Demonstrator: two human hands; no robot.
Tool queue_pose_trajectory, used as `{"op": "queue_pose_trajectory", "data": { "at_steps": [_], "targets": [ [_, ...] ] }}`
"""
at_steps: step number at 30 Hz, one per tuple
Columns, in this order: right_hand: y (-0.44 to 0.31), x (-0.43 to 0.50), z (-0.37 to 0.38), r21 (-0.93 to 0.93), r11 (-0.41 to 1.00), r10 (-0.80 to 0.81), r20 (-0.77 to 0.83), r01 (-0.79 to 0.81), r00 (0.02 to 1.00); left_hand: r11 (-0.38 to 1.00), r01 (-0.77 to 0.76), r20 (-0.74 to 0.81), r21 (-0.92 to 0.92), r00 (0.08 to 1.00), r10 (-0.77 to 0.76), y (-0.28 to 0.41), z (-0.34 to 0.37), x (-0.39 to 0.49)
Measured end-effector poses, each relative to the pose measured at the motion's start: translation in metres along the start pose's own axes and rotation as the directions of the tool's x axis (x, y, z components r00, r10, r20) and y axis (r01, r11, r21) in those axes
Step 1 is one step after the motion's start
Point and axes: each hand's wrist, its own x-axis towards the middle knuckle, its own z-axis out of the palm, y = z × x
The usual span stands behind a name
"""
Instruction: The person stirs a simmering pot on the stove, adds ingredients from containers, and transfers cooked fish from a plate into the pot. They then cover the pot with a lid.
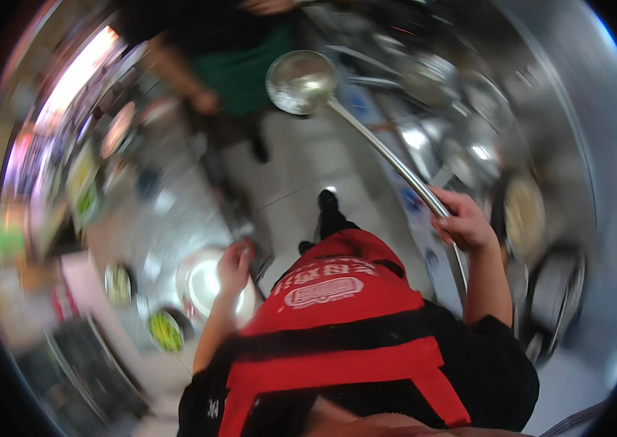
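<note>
My right hand (464, 221) is closed around the long metal handle of a ladle (302, 82), whose round bowl is raised out over the floor and shows some whitish residue inside. On the other side, my left hand (234, 267) is at the rim of a large white plate or shallow bowl (196, 306) beside the steel counter. Blur hides whether its fingers grip the rim. A red apron with writing covers my front.
A steel worktop (169, 218) runs along the left, with a bowl of green vegetables (166, 330) and a bowl of pale food (118, 284). Another person (204, 101) stands ahead. Along the right are metal pans (428, 79), a container of pale contents (524, 213) and a wok-like pan (557, 297).
</note>
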Motion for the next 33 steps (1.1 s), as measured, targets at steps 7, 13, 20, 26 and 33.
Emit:
{"op": "queue_pose_trajectory", "data": {
  "at_steps": [7, 13, 20, 26, 33],
  "targets": [
    [0.111, -0.217, -0.065, 0.069, 0.964, -0.122, -0.741, 0.256, 0.660, 0.928, -0.191, 0.411, 0.319, 0.910, 0.046, 0.025, 0.103, 0.026],
    [0.189, -0.305, -0.153, -0.045, 0.991, -0.089, -0.923, 0.127, 0.373, 0.881, -0.240, 0.430, 0.408, 0.901, 0.047, 0.031, 0.181, 0.027],
    [0.268, -0.361, -0.256, 0.038, 0.994, -0.012, -0.896, 0.104, 0.444, 0.845, 0.041, 0.410, 0.534, 0.861, -0.301, 0.059, 0.238, -0.093],
    [0.286, -0.383, -0.294, 0.156, 0.970, 0.030, -0.838, 0.186, 0.545, 0.646, -0.291, 0.540, 0.706, 0.811, -0.225, 0.034, 0.242, -0.163],
    [0.275, -0.415, -0.311, 0.306, 0.877, -0.009, -0.760, 0.371, 0.649, 0.677, -0.222, 0.509, 0.702, 0.821, -0.258, 0.073, 0.275, -0.162]
  ]
}}
